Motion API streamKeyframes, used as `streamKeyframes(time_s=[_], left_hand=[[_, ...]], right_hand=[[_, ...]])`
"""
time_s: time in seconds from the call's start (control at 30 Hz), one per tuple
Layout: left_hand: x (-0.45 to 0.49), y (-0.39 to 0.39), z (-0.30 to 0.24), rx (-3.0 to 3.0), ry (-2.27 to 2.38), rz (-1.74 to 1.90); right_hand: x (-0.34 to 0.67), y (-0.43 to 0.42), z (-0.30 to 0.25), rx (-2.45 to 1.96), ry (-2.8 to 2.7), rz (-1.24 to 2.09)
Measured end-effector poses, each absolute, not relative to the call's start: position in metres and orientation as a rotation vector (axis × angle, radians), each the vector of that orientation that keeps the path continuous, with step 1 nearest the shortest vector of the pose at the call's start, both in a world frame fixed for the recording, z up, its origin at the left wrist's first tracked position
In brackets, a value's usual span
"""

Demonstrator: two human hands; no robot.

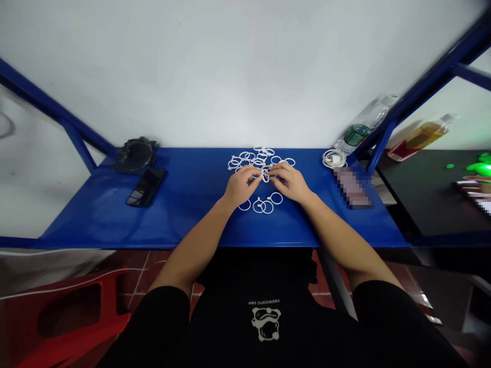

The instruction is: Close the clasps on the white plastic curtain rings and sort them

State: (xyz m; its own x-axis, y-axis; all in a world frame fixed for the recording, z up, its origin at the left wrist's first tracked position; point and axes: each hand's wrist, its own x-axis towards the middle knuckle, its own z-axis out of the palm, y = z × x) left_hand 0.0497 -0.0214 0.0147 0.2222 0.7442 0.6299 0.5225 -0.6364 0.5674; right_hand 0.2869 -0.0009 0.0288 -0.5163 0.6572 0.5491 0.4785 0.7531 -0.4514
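Blue table [184,214] against a white wall, seen from above. Both hands meet at its middle, toward the far edge.

Left hand [240,186] and right hand [293,183] come together fingertip to fingertip. Each pinches one side of a small white ring [265,177], held just above the table top. Thumbs and forefingers are closed on it. The grip is small in the view, so I cannot tell whether a second ring is caught along with it.

Just beyond the hands, toward the wall: a loose heap of rings [256,157], the same white, overlapping one another. Just in front of the hands, nearer the person: a short row of rings [264,205] lying flat, several overlapping.

Left part of the table: a black phone [146,187] lying flat, screen dark. Just behind it, by the wall, sits a dark bundled object [135,155].

Right part: a coiled white cable [333,158] near the far corner. A clear bottle [362,130] with a green label leans behind it against the blue frame. A second bottle [418,137], holding yellow liquid, lies on the neighbouring black surface, well apart from the hands.

Red stool [76,312] on the floor, lower left.
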Motion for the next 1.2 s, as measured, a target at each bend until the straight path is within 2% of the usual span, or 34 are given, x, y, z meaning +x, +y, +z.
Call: streamKeyframes(time_s=[0.43, 0.9, 1.2], left_hand=[[0.051, -0.023, 0.011, 2.290, 1.169, 1.266], [0.053, -0.021, 0.010, 2.378, 1.105, 1.308], [0.050, -0.022, 0.014, 2.325, 1.161, 1.172]], right_hand=[[0.278, -0.005, 0.025, -0.815, -2.219, 0.374], [0.274, -0.003, 0.013, -0.704, -2.163, 0.317], [0.296, 0.012, 0.021, -0.920, -2.181, 0.282]])
